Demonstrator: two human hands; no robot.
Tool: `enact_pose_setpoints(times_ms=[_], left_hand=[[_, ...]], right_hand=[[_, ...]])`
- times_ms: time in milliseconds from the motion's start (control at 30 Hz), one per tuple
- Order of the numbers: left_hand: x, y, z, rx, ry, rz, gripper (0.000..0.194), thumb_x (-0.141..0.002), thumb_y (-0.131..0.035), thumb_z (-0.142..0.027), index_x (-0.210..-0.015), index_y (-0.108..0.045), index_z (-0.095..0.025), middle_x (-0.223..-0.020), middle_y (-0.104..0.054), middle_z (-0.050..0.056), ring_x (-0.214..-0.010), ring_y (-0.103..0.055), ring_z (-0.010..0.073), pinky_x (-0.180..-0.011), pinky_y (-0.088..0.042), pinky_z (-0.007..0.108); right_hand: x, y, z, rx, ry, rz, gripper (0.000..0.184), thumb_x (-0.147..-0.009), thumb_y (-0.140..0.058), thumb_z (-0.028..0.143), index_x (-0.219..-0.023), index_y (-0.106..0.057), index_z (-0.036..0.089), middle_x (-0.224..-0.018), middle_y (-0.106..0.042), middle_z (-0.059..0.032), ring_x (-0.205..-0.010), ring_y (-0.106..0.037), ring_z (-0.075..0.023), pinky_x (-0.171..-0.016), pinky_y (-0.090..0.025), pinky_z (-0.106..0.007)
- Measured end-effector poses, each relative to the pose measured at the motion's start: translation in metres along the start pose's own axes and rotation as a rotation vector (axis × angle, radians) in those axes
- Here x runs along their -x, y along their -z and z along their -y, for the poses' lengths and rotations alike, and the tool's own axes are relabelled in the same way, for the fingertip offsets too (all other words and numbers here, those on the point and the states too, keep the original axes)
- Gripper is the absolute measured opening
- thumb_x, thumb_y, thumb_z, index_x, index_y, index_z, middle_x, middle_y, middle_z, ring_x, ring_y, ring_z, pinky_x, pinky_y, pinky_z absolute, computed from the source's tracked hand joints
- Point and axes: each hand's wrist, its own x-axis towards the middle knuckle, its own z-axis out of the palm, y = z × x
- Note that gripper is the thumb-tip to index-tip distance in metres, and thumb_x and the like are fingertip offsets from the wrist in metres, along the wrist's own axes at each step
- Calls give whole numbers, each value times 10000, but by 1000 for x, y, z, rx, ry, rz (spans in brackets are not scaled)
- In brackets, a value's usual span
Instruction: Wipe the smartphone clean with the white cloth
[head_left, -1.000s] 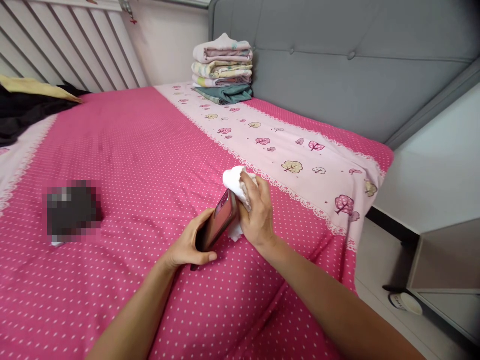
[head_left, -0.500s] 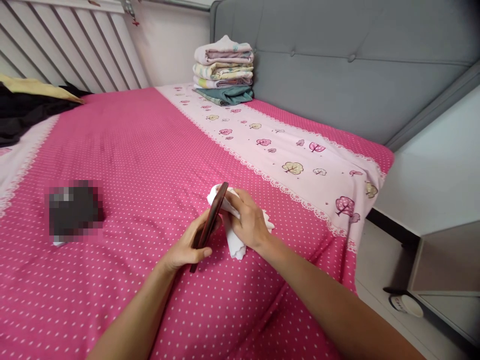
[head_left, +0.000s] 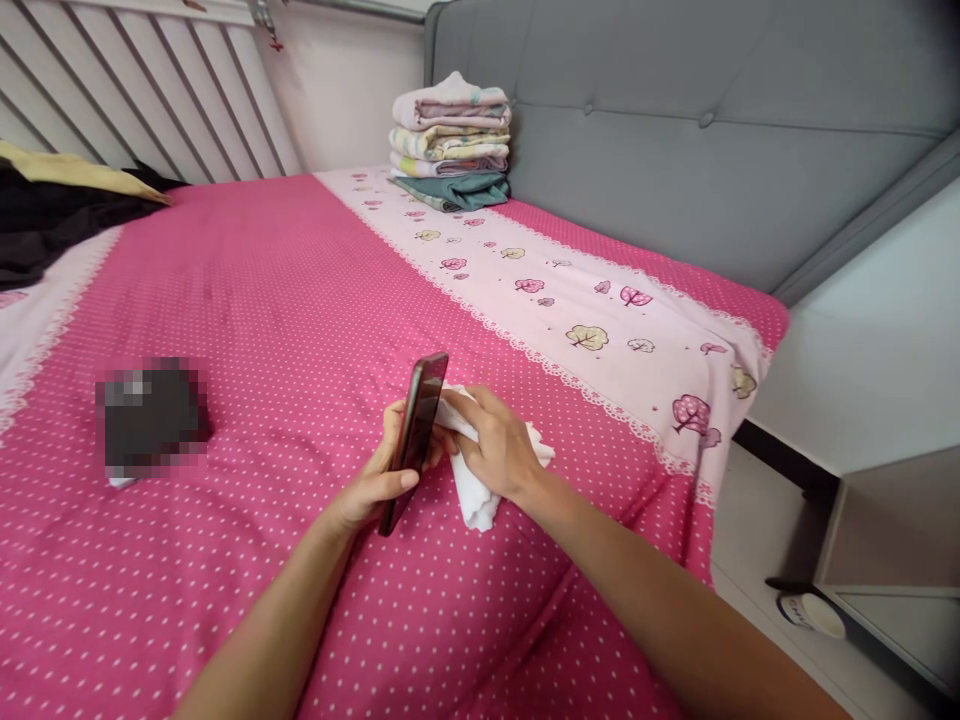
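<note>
My left hand (head_left: pixel 373 485) grips a dark phone (head_left: pixel 415 432) and holds it nearly on edge above the pink dotted bedsheet (head_left: pixel 300 300). My right hand (head_left: pixel 495 450) is closed on a crumpled white cloth (head_left: pixel 472 490) and presses it against the phone's right face. Part of the cloth hangs below my right hand toward the sheet.
A stack of folded blankets (head_left: pixel 450 140) sits by the grey padded headboard (head_left: pixel 675 130). Dark clothes (head_left: pixel 52 220) lie at the far left. A blurred dark object (head_left: pixel 150 415) rests on the sheet at left. Beyond the bed's right edge are a floor, a cabinet (head_left: pixel 892 560) and a small cup (head_left: pixel 806 610).
The phone has turned from tilted flat to nearly upright on edge. My right hand with the cloth moved down from the phone's top end to its side.
</note>
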Motion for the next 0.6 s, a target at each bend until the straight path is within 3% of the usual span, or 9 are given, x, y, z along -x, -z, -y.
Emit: enact_pose_setpoints(times_ms=[200,367,600], left_hand=[[-2,2,1,15,-34,32,567,-685,-608,-419,-1177,-476,-171,-888,-596,65,-778,-494,197,-695,-367,328],[-4,1,-2,96,-14,49,479,-708,-486,-505,-964,-602,-117,-853,-599,101,-720,-478,205,-659,-351,344],[-9,-3,-13,306,-8,-39,560,-705,-441,-534,-1030,-571,-97,-761,-623,106,-590,-486,189,-591,-358,329]], right_hand=[[1,-3,1,52,7,10,466,-812,-492,151,-1271,-513,228,-1096,-567,-83,-937,-581,-219,-761,-519,-350],[1,-5,-2,65,24,15,484,-804,-480,111,-1267,-516,248,-1051,-567,-67,-932,-572,-206,-761,-517,-340],[2,-3,3,99,8,33,495,-797,-458,83,-1263,-514,240,-1026,-549,-61,-900,-553,-197,-743,-497,-323]])
